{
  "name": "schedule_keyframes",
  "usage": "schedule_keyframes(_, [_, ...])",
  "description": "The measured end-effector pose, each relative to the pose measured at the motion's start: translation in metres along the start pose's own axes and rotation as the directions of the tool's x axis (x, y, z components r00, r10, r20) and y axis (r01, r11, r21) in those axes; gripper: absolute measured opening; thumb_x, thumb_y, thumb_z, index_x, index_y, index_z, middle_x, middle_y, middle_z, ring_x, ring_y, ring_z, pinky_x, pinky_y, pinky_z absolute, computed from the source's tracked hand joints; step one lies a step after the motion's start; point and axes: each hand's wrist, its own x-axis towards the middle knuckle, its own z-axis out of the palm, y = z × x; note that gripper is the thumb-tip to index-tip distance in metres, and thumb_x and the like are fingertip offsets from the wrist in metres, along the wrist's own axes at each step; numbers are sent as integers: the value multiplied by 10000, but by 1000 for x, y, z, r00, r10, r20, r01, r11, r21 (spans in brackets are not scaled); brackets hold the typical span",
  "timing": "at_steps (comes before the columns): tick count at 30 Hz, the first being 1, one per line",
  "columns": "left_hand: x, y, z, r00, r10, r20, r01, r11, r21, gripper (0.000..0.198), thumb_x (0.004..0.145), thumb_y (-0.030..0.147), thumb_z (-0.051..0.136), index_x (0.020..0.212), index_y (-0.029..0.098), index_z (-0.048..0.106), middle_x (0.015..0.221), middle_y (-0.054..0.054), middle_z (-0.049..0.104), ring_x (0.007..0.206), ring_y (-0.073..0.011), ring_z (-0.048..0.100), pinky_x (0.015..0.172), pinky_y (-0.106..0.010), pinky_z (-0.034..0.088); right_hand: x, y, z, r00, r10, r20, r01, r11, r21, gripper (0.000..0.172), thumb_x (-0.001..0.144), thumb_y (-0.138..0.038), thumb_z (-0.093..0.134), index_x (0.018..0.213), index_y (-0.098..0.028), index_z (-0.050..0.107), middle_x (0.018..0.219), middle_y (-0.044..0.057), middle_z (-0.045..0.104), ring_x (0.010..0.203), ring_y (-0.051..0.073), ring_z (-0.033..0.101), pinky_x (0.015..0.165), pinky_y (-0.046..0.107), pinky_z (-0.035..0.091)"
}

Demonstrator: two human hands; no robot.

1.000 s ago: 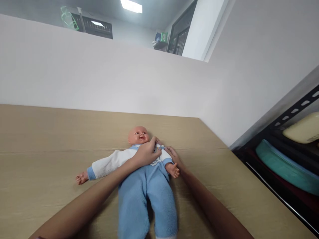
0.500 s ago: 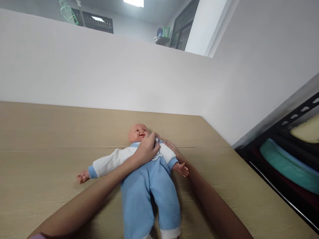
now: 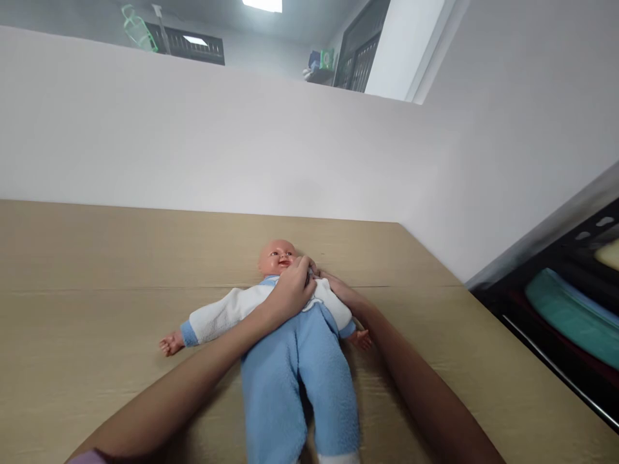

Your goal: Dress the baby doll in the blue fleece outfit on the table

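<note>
A baby doll (image 3: 302,361) in a fleecy white and blue outfit lies on its back, head toward the wall and arms spread. My left hand (image 3: 293,287) reaches across its chest with the fingers curled in, closed on the outfit at the collar just below the chin. From the other side, my right hand (image 3: 341,293) comes over the doll's shoulder. Its bent fingertips meet my left fingers at the same spot on the collar. The exact bit of cloth between the fingertips is hidden by my hands.
The doll lies on a wooden table (image 3: 97,258) that meets a white wall (image 3: 217,142) at the back. To the right stands a black rack (image 3: 512,303) holding a teal container (image 3: 570,316). Beyond the wall's top edge a green hanger (image 3: 139,29) shows.
My right hand has moved inward from the doll's shoulder to the collar, against my left fingers. The doll's arm on that side has sunk lower behind my forearm. The view has shifted slightly.
</note>
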Motion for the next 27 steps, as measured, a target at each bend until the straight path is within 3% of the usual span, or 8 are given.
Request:
schedule_keyframes(3, [-1, 0, 1, 1000, -5, 18, 4, 999, 41, 206, 883, 78, 494, 1038, 215, 499, 1007, -99, 677, 972, -266, 653, 838, -369, 513, -22, -15, -14, 999, 32, 37, -30, 997, -71, 451, 873, -618, 732, 1063, -210, 690, 996, 11, 735, 955, 218, 656, 889, 353, 544])
schedule_keyframes(5, [-2, 3, -1, 999, -8, 31, 6, 997, 71, 202, 879, 78, 500, 1024, 219, 502, 991, -92, 675, 972, -270, 651, 852, -376, 518, -42, -33, -24, 994, 52, 95, -32, 979, -201, 638, 782, -522, 863, 1312, -237, 653, 1197, 39, 737, 1077, 248, 660, 957, 365, 533])
schedule_keyframes(7, [-3, 7, -5, 999, -20, 32, 16, 994, 111, 198, 869, 72, 504, 995, 226, 506, 982, -91, 671, 979, -280, 645, 869, -392, 520, -61, -57, -33, 975, 99, 198, 12, 869, -495, 857, 788, -445, 875, 1547, -304, 502, 1370, 55, 697, 1149, 273, 667, 1010, 379, 522])
schedule_keyframes(10, [-4, 15, -17, 999, -52, 5, 51, 982, 184, 186, 865, 69, 500, 963, 226, 519, 1004, -113, 664, 1002, -311, 626, 911, -444, 513, -80, -90, -45, 961, 124, 246, 98, 680, -727, 642, 937, -421, 698, 1553, -356, 527, 1429, 32, 696, 1189, 287, 690, 1021, 368, 525])
schedule_keyframes(13, [-4, 20, -29, 997, -74, -11, 75, 964, 253, 158, 894, 88, 498, 971, 219, 544, 1025, -130, 667, 1034, -337, 610, 965, -492, 496, -85, -109, -56, 964, 134, 232, 103, 612, -784, 559, 969, -391, 617, 1524, -339, 572, 1476, 9, 680, 1253, 291, 684, 1003, 343, 544])
schedule_keyframes(19, [-5, 21, -31, 995, -59, 81, 29, 944, 329, 107, 947, 160, 555, 1029, 212, 599, 1039, -130, 708, 1110, -347, 601, 1017, -496, 498, -81, -108, -61, 964, 213, 158, 13, 560, -829, 598, 878, -288, 626, 1476, -289, 615, 1439, 35, 703, 1231, 285, 696, 946, 312, 576])
schedule_keyframes(24, [-14, 21, -32, 996, 8, 91, -24, 983, 181, 218, 1044, 403, 556, 1126, 210, 615, 1218, -142, 689, 1288, -355, 562, 1142, -551, 444, -75, -102, -63, 921, 386, 58, -155, 499, -853, 581, 907, -352, 582, 1467, -197, 598, 1126, 111, 787, 857, 252, 752, 613, 284, 533])
schedule_keyframes(27, [-39, 20, -44, 997, 12, 72, -16, 998, 58, 327, 1074, 429, 517, 1325, 230, 579, 1400, -139, 613, 1395, -336, 506, 1171, -532, 429, -70, -84, -71, 937, 338, 90, -95, 493, -865, 535, 901, -332, 585, 1411, -177, 632, 1182, 122, 777, 946, 279, 740, 745, 342, 571])
